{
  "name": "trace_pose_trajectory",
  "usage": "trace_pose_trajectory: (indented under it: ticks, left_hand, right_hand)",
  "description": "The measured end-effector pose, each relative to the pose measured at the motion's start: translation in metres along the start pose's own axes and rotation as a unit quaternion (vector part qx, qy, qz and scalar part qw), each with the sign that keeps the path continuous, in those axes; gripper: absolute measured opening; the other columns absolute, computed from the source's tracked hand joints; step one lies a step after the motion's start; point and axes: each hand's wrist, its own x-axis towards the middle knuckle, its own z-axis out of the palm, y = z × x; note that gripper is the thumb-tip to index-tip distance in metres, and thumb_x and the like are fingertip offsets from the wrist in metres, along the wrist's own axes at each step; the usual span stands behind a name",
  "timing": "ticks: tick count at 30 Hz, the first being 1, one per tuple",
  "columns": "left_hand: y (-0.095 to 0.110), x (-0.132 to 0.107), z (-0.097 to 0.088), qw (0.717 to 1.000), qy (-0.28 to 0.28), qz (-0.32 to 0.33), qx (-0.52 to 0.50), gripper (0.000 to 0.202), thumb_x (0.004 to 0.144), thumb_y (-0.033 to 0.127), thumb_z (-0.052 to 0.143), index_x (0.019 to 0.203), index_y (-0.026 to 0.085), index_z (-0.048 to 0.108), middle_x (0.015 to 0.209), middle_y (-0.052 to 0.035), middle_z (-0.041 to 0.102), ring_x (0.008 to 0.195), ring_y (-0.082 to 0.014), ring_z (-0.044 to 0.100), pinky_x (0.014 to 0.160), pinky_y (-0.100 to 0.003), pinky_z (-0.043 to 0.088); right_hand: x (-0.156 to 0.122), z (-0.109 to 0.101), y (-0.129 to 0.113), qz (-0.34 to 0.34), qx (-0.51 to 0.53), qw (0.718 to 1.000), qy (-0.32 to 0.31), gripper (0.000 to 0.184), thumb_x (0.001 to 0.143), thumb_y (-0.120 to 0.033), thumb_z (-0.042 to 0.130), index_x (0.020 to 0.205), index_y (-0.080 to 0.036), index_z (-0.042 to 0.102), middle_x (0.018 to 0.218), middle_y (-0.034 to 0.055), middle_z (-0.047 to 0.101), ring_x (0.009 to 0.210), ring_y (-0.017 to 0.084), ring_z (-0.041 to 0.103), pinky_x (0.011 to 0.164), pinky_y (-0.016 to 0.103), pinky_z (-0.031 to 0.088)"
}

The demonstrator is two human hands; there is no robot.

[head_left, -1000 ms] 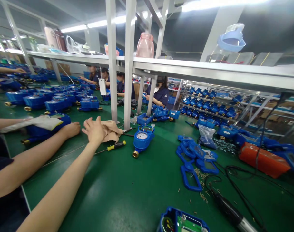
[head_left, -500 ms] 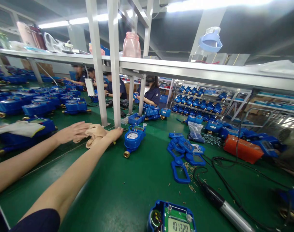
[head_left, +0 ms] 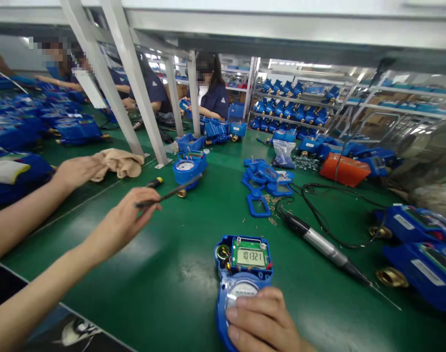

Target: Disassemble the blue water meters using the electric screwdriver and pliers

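My right hand comes in from the bottom edge and its fingers grip the lower end of an open blue water meter. The meter lies flat on the green bench and shows a green circuit board with a display. My left hand is raised over the bench at centre left, pinched on a thin dark rod-like tool that points right. A yellow-and-black screwdriver handle lies just beyond it. Further left, a co-worker's hand holds a beige cloth.
A second blue meter stands by the slanted white frame posts. Loose blue covers, a corded electric screwdriver, an orange box and more meters lie to the right. Seated people work behind.
The view has swung down and to the right. My left hand drew back from the cloth and now holds the thin tool. My right hand came into view on the open meter.
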Motion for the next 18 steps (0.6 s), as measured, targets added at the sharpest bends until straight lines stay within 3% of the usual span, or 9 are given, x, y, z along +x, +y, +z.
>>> trace_pose_trajectory:
  ticks: [3,5,8,10,12,15,18]
  left_hand:
    - [0.014,-0.048,0.013,0.995,-0.076,0.028,-0.058,0.022,0.099,0.021,0.043,0.118,0.026,0.053,0.119,-0.0052,0.062,0.112,-0.0134,0.063,0.099,-0.026,0.051]
    - [0.007,-0.063,0.021,0.986,-0.139,0.017,-0.091,0.03,0.099,0.019,0.035,0.113,0.027,0.06,0.131,-0.0057,0.061,0.116,-0.0141,0.063,0.097,-0.025,0.053]
    - [-0.02,-0.058,0.027,0.974,-0.182,-0.074,-0.109,0.039,0.1,0.026,0.028,0.106,0.026,0.067,0.142,-0.0043,0.058,0.126,-0.0183,0.059,0.107,-0.034,0.048]
    - [-0.036,-0.05,0.029,0.972,-0.162,-0.151,-0.085,0.041,0.099,0.034,0.027,0.111,0.021,0.064,0.134,-0.0095,0.063,0.122,-0.0225,0.062,0.108,-0.043,0.047]
    - [-0.036,-0.047,0.034,0.967,-0.142,-0.204,-0.057,0.045,0.097,0.045,0.033,0.12,0.016,0.06,0.125,-0.0142,0.067,0.114,-0.0276,0.065,0.104,-0.05,0.05]
    - [-0.002,-0.059,0.05,0.964,-0.164,-0.208,-0.026,0.063,0.088,0.062,0.048,0.138,0.023,0.049,0.135,-0.0146,0.062,0.123,-0.0347,0.06,0.104,-0.057,0.048]
    - [0.043,-0.077,0.068,0.974,-0.152,-0.139,0.097,0.074,0.087,0.065,0.047,0.145,0.021,0.043,0.151,-0.0249,0.042,0.142,-0.045,0.038,0.107,-0.07,0.035]
  right_hand:
    - [0.008,-0.008,-0.002,0.012,0.024,1.0,-0.016,0.029,0.105,-0.026,0.043,0.098,-0.017,0.07,0.097,-0.0002,0.079,0.109,0.012,0.065,0.099,0.028,0.043]
    - [0.01,-0.013,-0.004,0.018,0.033,0.999,-0.036,0.026,0.103,-0.027,0.046,0.101,-0.015,0.069,0.097,0.0024,0.079,0.11,0.013,0.064,0.099,0.03,0.043]
    - [0.008,-0.016,-0.003,0.018,0.049,0.997,-0.063,0.028,0.103,-0.031,0.046,0.105,-0.013,0.068,0.099,0.0056,0.078,0.112,0.015,0.064,0.096,0.032,0.046]
    - [0.007,-0.017,-0.002,0.019,0.055,0.996,-0.063,0.03,0.103,-0.032,0.045,0.104,-0.013,0.068,0.098,0.0056,0.078,0.111,0.015,0.064,0.095,0.032,0.047]
    - [0.007,-0.018,-0.002,0.022,0.048,0.997,-0.06,0.029,0.103,-0.032,0.045,0.102,-0.015,0.069,0.097,0.0041,0.079,0.109,0.015,0.066,0.095,0.031,0.048]
    - [0.008,-0.021,-0.003,0.033,0.018,0.995,-0.09,0.029,0.103,-0.031,0.045,0.099,-0.019,0.071,0.096,0.0023,0.079,0.105,0.015,0.068,0.095,0.03,0.049]
    - [0.006,-0.02,-0.004,0.044,0.012,0.992,-0.113,0.025,0.102,-0.03,0.049,0.099,-0.022,0.073,0.095,0.001,0.079,0.102,0.015,0.069,0.095,0.03,0.05]
